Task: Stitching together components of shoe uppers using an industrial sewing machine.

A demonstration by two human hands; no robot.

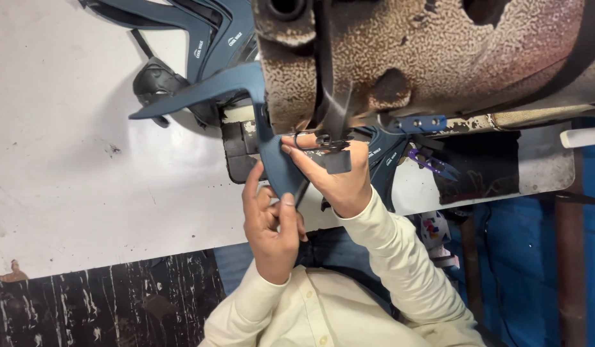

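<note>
**Blue shoe-upper piece held under the sewing machine head**

Blue shoe-upper piece (pixel 272 154) of smooth dark-blue synthetic leather, long and curved, lies on the white worn work table (pixel 72 180) with its long axis running from the far left of the view down toward my hands. Its narrow pointed end aims left and slightly down the picture; the broad end bends round beneath the rusty, mottled brown sewing machine head (pixel 400 58).

My left hand (pixel 272 228) sits below the piece — thumb and forefinger closed on its lower edge, the other fingers curled loosely into the palm. My right hand (pixel 339 177) lies just beside it, under the needle area, fingers bent and pressed on the piece near the small metal presser foot (pixel 323 140); the fingertips touch the blue material, and a dark strap end (pixel 338 162) lies across the back of that hand. So the piece runs between both sets of fingers, pinched from below and pressed from the right.

More dark-blue cut shoe pieces (pixel 201 29) are stacked at the top of the view, well apart from my hands. A purple-handled thread snipper (pixel 429 160) rests to the right, near the machine base. My cream shirt sleeves (pixel 400 257) fill the bottom of the frame.
</note>
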